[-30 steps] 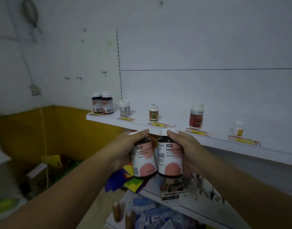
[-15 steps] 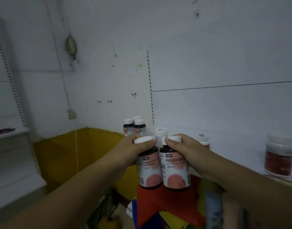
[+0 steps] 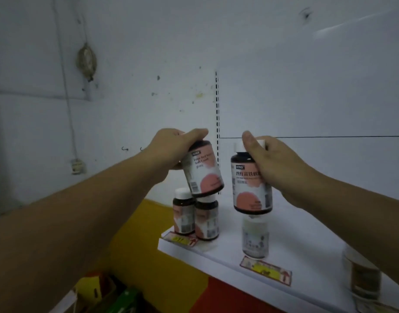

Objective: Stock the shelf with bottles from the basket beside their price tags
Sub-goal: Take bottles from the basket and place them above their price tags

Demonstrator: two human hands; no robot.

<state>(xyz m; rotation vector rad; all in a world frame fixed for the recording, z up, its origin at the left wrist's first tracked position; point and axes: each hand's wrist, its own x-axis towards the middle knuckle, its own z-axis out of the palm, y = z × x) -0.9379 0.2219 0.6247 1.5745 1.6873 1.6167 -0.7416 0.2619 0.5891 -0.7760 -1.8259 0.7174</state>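
**Left bottle hangs over its own kind, and the shelf end is close**

Head view. Your left hand [image 3: 176, 150] is curled over the cap and shoulder of a dark round plastic bottle with a pink-and-white label [image 3: 204, 172]. Its long axis is tilted, with the cap up and left and the base swung down and right. The base shows just above the caps of the two matching dark bottles [image 3: 206, 219] standing at the left end of the flat white shelf board [image 3: 306, 245]. Their yellow-and-red paper price tag [image 3: 179, 239] lies on the front lip just before them. Your left hand is the nearer one to that slot.

Your right hand [image 3: 275, 166] grips the second dark pink-labelled bottle [image 3: 250, 188] at the cap and shoulder, thumb in front and fingers wrapped round the side. It hangs upright over a pale white-capped bottle [image 3: 255, 238], which has a second price tag [image 3: 266, 271]. That is probably not its place, so it should travel left.

Bare board lies between the pair and the pale bottle. There may be room behind the pair too, but depth is hard to read. The shelf's left corner ends just beside the pair, above the yellow wall panel [image 3: 171, 279]. Level the tilted bottle before setting it down, and keep it off that edge.
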